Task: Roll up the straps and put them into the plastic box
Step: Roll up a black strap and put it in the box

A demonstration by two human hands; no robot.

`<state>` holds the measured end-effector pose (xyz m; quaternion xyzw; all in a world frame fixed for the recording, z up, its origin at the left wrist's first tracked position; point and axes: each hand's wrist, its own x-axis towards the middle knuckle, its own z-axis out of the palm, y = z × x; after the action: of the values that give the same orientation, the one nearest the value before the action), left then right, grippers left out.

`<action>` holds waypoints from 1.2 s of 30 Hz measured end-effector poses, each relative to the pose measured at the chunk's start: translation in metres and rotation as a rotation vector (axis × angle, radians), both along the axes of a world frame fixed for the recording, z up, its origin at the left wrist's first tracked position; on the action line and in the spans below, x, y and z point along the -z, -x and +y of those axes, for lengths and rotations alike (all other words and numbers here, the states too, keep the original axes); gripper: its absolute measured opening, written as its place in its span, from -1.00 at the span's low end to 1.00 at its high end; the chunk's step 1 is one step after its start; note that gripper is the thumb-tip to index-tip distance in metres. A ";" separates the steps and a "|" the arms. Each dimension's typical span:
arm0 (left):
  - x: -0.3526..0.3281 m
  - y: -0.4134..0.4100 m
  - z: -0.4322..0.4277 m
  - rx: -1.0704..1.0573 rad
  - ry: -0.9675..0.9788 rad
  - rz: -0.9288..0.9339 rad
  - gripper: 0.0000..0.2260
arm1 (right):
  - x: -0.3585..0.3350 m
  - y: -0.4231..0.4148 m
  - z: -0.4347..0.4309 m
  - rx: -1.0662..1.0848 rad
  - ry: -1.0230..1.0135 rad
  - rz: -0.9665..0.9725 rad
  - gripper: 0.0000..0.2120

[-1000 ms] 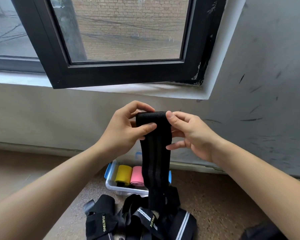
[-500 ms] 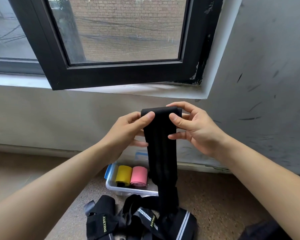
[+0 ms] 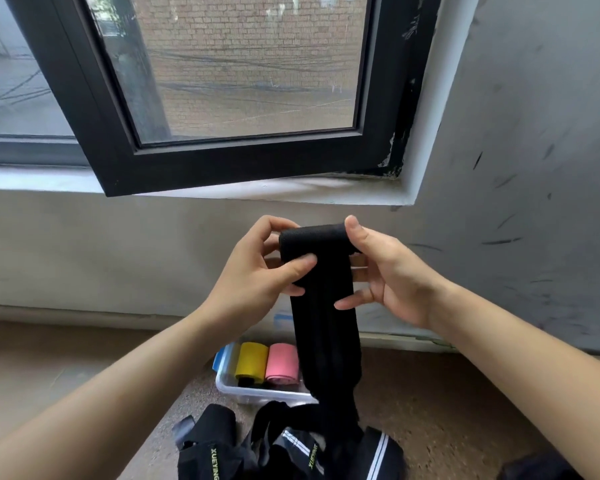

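Just two rolls (image 3: 253,363) (image 3: 282,364), one black strap (image 3: 316,327).

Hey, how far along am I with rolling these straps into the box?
Done: a yellow roll and a pink roll lie in the plastic box. In hand: your left hand and right hand grip the black strap, only its top end rolled, the rest hanging down. Left: finishing that roll, boxing it, then the pile of black straps on the floor.
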<state>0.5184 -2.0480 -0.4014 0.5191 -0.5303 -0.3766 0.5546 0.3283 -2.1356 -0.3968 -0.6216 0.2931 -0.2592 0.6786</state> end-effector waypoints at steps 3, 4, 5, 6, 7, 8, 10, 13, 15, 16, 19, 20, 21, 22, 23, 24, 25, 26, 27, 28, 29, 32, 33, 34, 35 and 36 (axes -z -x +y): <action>0.004 0.003 0.001 -0.017 0.040 -0.044 -0.74 | 0.001 -0.003 0.000 0.070 0.026 -0.020 -0.55; 0.006 0.003 0.001 -0.023 0.035 -0.048 -0.72 | 0.001 -0.003 0.001 0.083 0.026 -0.036 -0.59; 0.008 0.004 0.001 -0.028 0.013 -0.042 -0.70 | 0.002 -0.003 0.000 0.091 0.025 -0.049 -0.62; 0.009 0.004 0.001 -0.026 -0.030 -0.023 -0.68 | 0.002 -0.002 0.000 0.094 0.024 -0.060 -0.66; 0.009 0.004 0.001 -0.013 -0.093 0.014 -0.67 | 0.002 -0.002 0.000 0.093 0.023 -0.072 -0.70; 0.010 0.004 0.001 0.016 -0.167 0.061 -0.67 | 0.002 -0.001 -0.001 0.089 0.022 -0.086 -0.73; 0.009 0.004 0.001 0.103 -0.297 0.135 -0.70 | 0.003 0.000 -0.002 0.083 0.016 -0.125 -0.76; 0.004 0.006 0.000 0.137 -0.373 0.177 -0.61 | 0.005 0.002 -0.004 0.066 0.007 -0.174 -0.79; 0.001 0.007 -0.001 0.092 -0.389 0.172 -0.51 | 0.006 0.003 -0.004 0.035 0.020 -0.167 -0.77; 0.000 0.007 -0.002 0.065 -0.390 0.171 -0.49 | 0.006 0.003 -0.003 0.016 0.034 -0.155 -0.75; 0.001 0.009 -0.002 -0.004 -0.341 0.169 -0.65 | 0.008 0.002 -0.002 -0.015 0.088 -0.109 -0.69; 0.002 0.008 -0.001 -0.018 -0.319 0.167 -0.70 | 0.009 0.003 -0.003 -0.017 0.106 -0.091 -0.67; 0.003 0.007 -0.001 -0.025 -0.302 0.167 -0.73 | 0.010 0.003 -0.003 -0.017 0.118 -0.073 -0.66; 0.004 0.006 -0.001 -0.026 -0.286 0.163 -0.75 | 0.010 0.004 -0.003 -0.012 0.118 -0.055 -0.65; 0.004 0.004 -0.001 -0.023 -0.268 0.160 -0.76 | 0.010 0.004 -0.003 -0.004 0.105 -0.039 -0.64; 0.003 0.003 -0.001 -0.019 -0.244 0.156 -0.75 | 0.009 0.004 -0.003 0.002 0.080 -0.019 -0.62; 0.002 0.002 -0.001 -0.021 -0.214 0.152 -0.74 | 0.009 0.005 -0.002 -0.002 0.051 0.004 -0.59; 0.001 0.003 -0.001 -0.028 -0.181 0.145 -0.74 | 0.008 0.005 0.000 -0.014 0.028 0.028 -0.59; 0.001 0.003 0.000 -0.038 -0.146 0.133 -0.73 | 0.007 0.005 0.001 -0.026 0.014 0.049 -0.59; 0.001 0.004 0.000 -0.048 -0.112 0.114 -0.73 | 0.006 0.004 0.002 -0.031 0.007 0.064 -0.58; 0.002 0.005 0.000 -0.051 -0.079 0.092 -0.73 | 0.006 0.004 0.003 -0.024 0.002 0.071 -0.56; 0.006 0.006 0.001 -0.042 0.010 0.021 -0.70 | 0.004 0.001 0.005 0.023 0.016 0.069 -0.49; 0.008 0.006 0.001 -0.034 0.034 -0.004 -0.69 | 0.004 0.000 0.006 0.044 0.026 0.064 -0.49; 0.009 0.006 0.001 -0.024 0.053 -0.025 -0.68 | 0.005 -0.001 0.006 0.065 0.033 0.056 -0.50; 0.011 0.006 0.001 -0.015 0.067 -0.039 -0.67 | 0.005 -0.001 0.006 0.082 0.037 0.047 -0.51; 0.012 0.005 0.001 -0.009 0.075 -0.045 -0.66 | 0.006 -0.001 0.006 0.092 0.038 0.037 -0.53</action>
<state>0.5130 -2.0474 -0.4130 0.5087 -0.5540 -0.3421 0.5633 0.3293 -2.1293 -0.4024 -0.6249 0.3290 -0.2841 0.6485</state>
